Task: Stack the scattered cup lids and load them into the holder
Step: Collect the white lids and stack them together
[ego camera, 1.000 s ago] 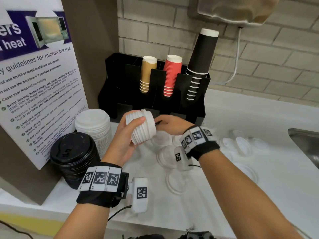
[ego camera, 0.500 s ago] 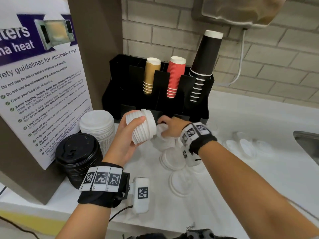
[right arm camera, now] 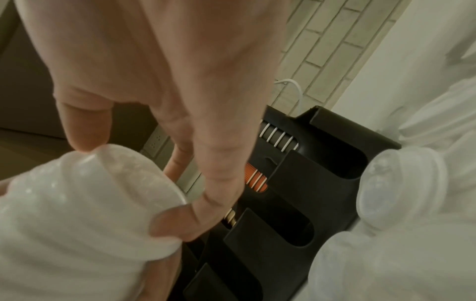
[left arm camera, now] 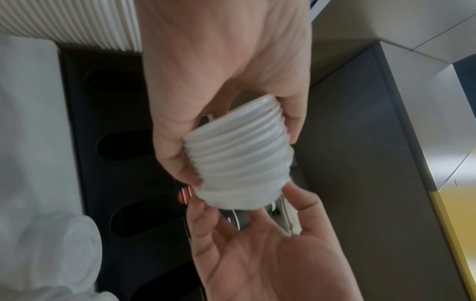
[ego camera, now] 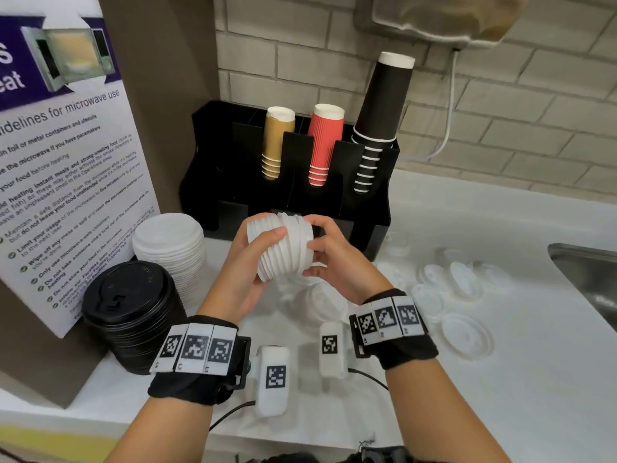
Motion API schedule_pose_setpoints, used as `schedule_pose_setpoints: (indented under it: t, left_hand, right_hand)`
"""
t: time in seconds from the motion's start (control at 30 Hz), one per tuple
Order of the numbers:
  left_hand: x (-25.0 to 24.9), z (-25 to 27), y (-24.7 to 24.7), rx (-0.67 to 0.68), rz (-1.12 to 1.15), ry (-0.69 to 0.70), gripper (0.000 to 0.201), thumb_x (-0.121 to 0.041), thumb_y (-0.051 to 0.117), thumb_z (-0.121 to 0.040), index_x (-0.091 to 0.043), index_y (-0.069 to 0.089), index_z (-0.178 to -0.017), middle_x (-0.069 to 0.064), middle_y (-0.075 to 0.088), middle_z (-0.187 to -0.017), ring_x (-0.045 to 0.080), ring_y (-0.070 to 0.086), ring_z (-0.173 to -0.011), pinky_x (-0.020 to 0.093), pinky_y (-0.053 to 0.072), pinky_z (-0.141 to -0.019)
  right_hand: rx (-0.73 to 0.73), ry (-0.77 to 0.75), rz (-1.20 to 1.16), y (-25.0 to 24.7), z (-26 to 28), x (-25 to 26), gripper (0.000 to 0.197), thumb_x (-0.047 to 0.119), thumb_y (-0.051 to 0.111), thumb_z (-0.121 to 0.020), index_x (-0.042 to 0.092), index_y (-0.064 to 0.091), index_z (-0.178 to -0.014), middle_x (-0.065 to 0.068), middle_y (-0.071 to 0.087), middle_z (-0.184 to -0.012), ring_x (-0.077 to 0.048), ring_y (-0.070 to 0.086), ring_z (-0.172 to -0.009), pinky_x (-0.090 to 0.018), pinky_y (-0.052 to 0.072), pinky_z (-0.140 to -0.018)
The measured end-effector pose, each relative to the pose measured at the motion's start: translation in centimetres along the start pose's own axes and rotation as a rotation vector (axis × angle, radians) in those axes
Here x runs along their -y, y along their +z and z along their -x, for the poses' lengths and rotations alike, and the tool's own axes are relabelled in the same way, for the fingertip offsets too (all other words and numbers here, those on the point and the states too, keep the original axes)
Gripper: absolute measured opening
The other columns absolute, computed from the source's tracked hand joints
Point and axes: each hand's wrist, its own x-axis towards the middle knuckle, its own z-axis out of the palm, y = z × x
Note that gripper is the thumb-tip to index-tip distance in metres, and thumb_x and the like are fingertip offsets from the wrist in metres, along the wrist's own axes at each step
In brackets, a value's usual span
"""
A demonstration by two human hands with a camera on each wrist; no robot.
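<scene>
Because the left hand (ego camera: 247, 269) curls round the ribbed stack of white plastic lids (ego camera: 283, 247) while the right hand (ego camera: 334, 259) pinches its end lid, held at six o'clock of the black cup holder (ego camera: 213, 155), a skewed lid could spill the stack.

A stack of ribbed white plastic cup lids (ego camera: 283, 247) lies on its side above the counter. Loose clear lids (ego camera: 464, 285) lie scattered toward the counter's right, beside the black plastic compartmented holder (ego camera: 377, 228).
</scene>
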Motion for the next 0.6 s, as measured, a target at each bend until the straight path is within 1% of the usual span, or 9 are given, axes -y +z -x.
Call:
schedule_pose_setpoints:
  t: [0.07,0.17,0.23,0.33,0.4,0.43,0.5,0.53,0.6]
  left_hand:
    - [0.0,0.0,-0.1,0.026,-0.019,-0.015,0.045,-0.029,0.068,-0.071,-0.026,0.058,-0.115,0.0,0.063,-0.11,0.017,0.063,-0.102,0.029,0.054,-0.067]
    - [0.1,-0.1,-0.3,0.05,-0.028,-0.033,0.041,-0.029,0.069,-0.07,-0.027,0.06,-0.111,-0.002,0.066,-0.105,0.017,0.064,-0.1,0.03,0.055,-0.068]
    - [0.1,0.0,-0.4,0.053,-0.036,-0.034,0.04,-0.029,0.069,-0.071,-0.028,0.061,-0.11,-0.002,0.066,-0.105,0.016,0.064,-0.1,0.03,0.055,-0.068]
    - [0.1,0.1,-0.5,0.054,-0.026,-0.03,0.04,-0.028,0.07,-0.07,-0.029,0.061,-0.109,-0.003,0.065,-0.106,0.015,0.064,-0.1,0.028,0.055,-0.064]
    - [0.0,0.1,-0.5,0.068,-0.049,-0.031,0.044,-0.027,0.072,-0.069,-0.031,0.06,-0.111,-0.003,0.064,-0.109,0.016,0.063,-0.102,0.028,0.055,-0.064]
    - [0.0,0.1,-0.6,0.079,-0.069,-0.032,0.047,-0.026,0.073,-0.068,-0.032,0.059,-0.112,-0.004,0.064,-0.11,0.017,0.063,-0.103,0.03,0.055,-0.064]
    - [0.0,0.1,-0.7,0.098,-0.094,-0.03,0.049,-0.023,0.075,-0.067,-0.035,0.059,-0.112,-0.006,0.064,-0.109,0.017,0.064,-0.102,0.031,0.056,-0.066]
    - [0.0,0.1,-0.8,0.104,-0.096,-0.029,0.049,-0.022,0.075,-0.066,-0.036,0.06,-0.11,-0.007,0.066,-0.107,0.016,0.065,-0.101,0.032,0.056,-0.067]
    - [0.0,0.1,-1.0,0.106,-0.083,-0.034,0.046,-0.021,0.075,-0.066,-0.036,0.061,-0.108,-0.007,0.067,-0.105,0.016,0.066,-0.1,0.034,0.057,-0.068]
  right_hand:
    - [0.017,-0.009,0.033,-0.2,0.2,0.3,0.035,0.015,0.046,-0.09,0.037,0.052,-0.117,-0.002,0.058,-0.102,-0.016,0.058,-0.093,-0.032,0.052,-0.082]
    - [0.034,-0.027,0.053,-0.1,0.6,0.9,0.041,0.018,0.049,-0.084,0.037,0.053,-0.12,-0.003,0.059,-0.098,-0.016,0.059,-0.094,-0.032,0.052,-0.084]
    - [0.044,-0.039,0.07,0.1,0.8,1.2,0.044,0.019,0.049,-0.083,0.036,0.053,-0.123,-0.004,0.059,-0.098,-0.015,0.06,-0.095,-0.034,0.053,-0.086]
    - [0.046,-0.059,0.098,0.5,1.0,1.5,0.043,0.009,0.047,-0.092,0.03,0.05,-0.13,-0.005,0.059,-0.099,-0.014,0.06,-0.097,-0.037,0.052,-0.09]
    - [0.043,-0.064,0.092,0.6,1.1,1.7,0.044,0.004,0.045,-0.093,0.026,0.05,-0.131,-0.008,0.058,-0.102,-0.018,0.059,-0.1,-0.038,0.052,-0.09]
    - [0.042,-0.068,0.092,0.7,1.2,1.8,0.044,0.003,0.045,-0.093,0.025,0.05,-0.131,-0.011,0.058,-0.104,-0.022,0.059,-0.102,-0.04,0.052,-0.091]
    - [0.04,-0.074,0.095,0.6,1.2,1.9,0.046,0.008,0.048,-0.089,0.025,0.049,-0.131,-0.017,0.057,-0.109,-0.03,0.057,-0.109,-0.043,0.051,-0.093]
    - [0.042,-0.074,0.096,0.6,1.2,2.0,0.048,0.012,0.05,-0.085,0.026,0.05,-0.131,-0.019,0.057,-0.111,-0.032,0.056,-0.112,-0.044,0.051,-0.093]
    - [0.046,-0.075,0.104,0.5,1.1,2.1,0.052,0.017,0.051,-0.08,0.027,0.05,-0.13,-0.022,0.056,-0.116,-0.031,0.056,-0.113,-0.044,0.052,-0.093]
